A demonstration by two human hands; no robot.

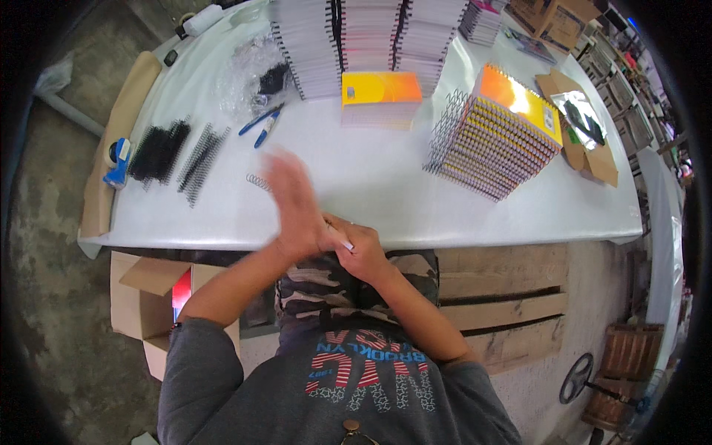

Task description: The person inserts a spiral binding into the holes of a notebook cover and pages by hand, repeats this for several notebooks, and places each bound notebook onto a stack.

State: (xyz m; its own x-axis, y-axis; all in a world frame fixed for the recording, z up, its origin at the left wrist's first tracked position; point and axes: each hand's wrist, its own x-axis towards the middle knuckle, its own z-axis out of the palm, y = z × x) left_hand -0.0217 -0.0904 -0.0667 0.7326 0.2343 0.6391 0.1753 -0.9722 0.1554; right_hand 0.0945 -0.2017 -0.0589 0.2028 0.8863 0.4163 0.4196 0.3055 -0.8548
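In front of me, at the table's near edge, my hands meet. My left hand (pixel 295 200) is raised, its fingers stretched out and blurred by motion. Against its thumb side, my right hand (pixel 361 251) is closed, with a small white bit (pixel 342 239) showing at its fingers; what it grips is unclear. A loose spiral binding coil (pixel 256 181) lies just left of my left hand. Beyond it rest blue-handled cutting pliers (pixel 268 127). Further ahead sits a stack of loose sheets with a yellow-orange cover (pixel 382 89). Bound yellow spiral notebooks (pixel 504 137) are piled to the right.
Black coils (pixel 159 152) and a second bunch of coils (pixel 202 159) lie on the white table (pixel 371 200)'s left side, near a blue tape dispenser (pixel 117 163). Tall stacks of spiral-bound books (pixel 371 37) stand at the back. An open carton (pixel 137 297) is below left.
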